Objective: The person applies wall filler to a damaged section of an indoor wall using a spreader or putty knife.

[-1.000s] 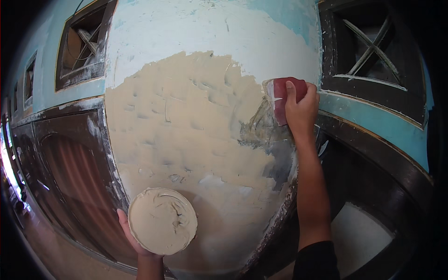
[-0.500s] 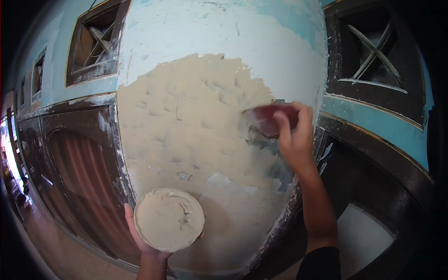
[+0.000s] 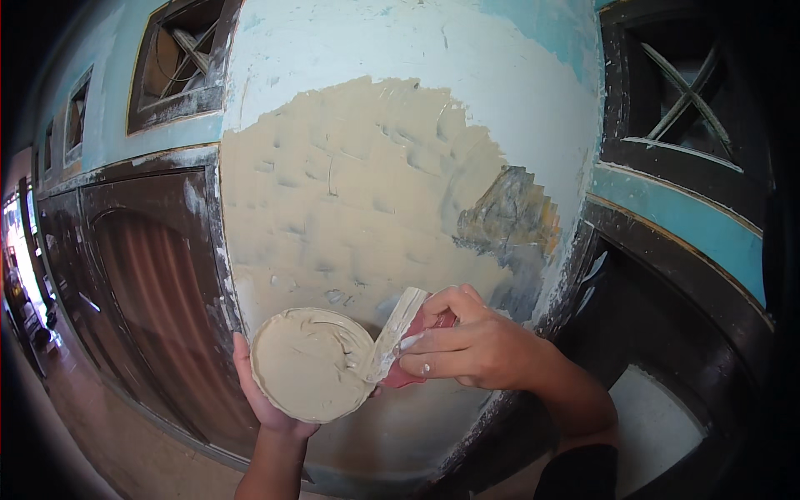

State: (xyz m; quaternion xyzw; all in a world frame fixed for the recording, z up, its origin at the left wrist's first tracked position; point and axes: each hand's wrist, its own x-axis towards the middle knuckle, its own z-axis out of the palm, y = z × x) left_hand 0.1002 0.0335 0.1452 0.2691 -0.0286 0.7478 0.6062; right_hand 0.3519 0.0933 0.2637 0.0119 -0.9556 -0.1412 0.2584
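Note:
My left hand (image 3: 272,414) supports a round tub (image 3: 321,420) from beneath, its thumb up along the side. Smooth beige putty (image 3: 300,367) fills the tub, with ridges scraped into its right part. In my right hand (image 3: 492,346) is a reddish putty spreader (image 3: 406,332), gripped between thumb and fingers. Its putty-coated edge meets the tub's right rim. Ahead, beige putty (image 3: 333,192) covers much of the wall in rough strokes. A dark grey and brown bare patch (image 3: 510,212) shows at the coating's right side.
White and turquoise wall paint (image 3: 367,46) surrounds the coating above. A dark wooden door (image 3: 142,275) stands at left, another dark doorway frame (image 3: 642,308) at right. Windows with crossed slats (image 3: 687,96) sit above both. Tan floor (image 3: 125,417) runs along the lower left.
My right hand has brought the spreader from the wall's right side down and left to the tub's rim. The dark patch it partly covered is now exposed. The tub appears slightly higher.

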